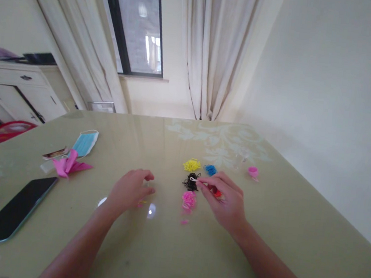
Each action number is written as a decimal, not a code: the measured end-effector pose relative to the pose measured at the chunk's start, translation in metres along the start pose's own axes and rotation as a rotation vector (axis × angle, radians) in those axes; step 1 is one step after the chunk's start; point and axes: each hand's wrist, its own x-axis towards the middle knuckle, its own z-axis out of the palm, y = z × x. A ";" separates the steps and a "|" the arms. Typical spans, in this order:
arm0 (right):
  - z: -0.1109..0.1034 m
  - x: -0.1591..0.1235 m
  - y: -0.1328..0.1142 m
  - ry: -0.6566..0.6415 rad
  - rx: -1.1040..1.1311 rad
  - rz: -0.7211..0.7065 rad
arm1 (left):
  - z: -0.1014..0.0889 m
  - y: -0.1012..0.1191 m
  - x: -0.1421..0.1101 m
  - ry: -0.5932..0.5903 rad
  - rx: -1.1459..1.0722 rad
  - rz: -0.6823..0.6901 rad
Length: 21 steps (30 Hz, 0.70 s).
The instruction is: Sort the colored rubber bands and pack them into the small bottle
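Note:
My right hand [228, 202] pinches a small white rubber band [193, 179] between thumb and forefinger, above a black pile of bands [190, 183]. Around it lie a yellow pile [192, 164], a blue pile [210, 170] and a pink pile [189, 200]; a bit of red [217, 193] shows under the fingers, mostly covered. To the left of the piles, my left hand [132, 191] is held just over the table with its fingers apart, nothing between them. Beneath it lie a few small yellow and pink bands [142, 203], partly hidden.
A pink cup-shaped item [253, 172] and a faint clear container [241, 158] stand at the right. On the left are a dark-screened tablet or phone [12, 213], folded pink paper [70, 165] and a blue face mask [85, 143]. A wall borders the table's right side.

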 end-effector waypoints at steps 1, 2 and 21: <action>-0.002 0.001 -0.002 0.025 0.006 -0.012 | -0.001 -0.004 0.001 -0.012 0.067 0.001; -0.003 0.002 -0.004 0.045 0.009 -0.022 | -0.001 -0.007 0.002 -0.028 0.113 0.007; 0.012 -0.012 0.030 -0.532 -0.277 0.084 | 0.008 -0.004 0.010 0.007 0.015 0.030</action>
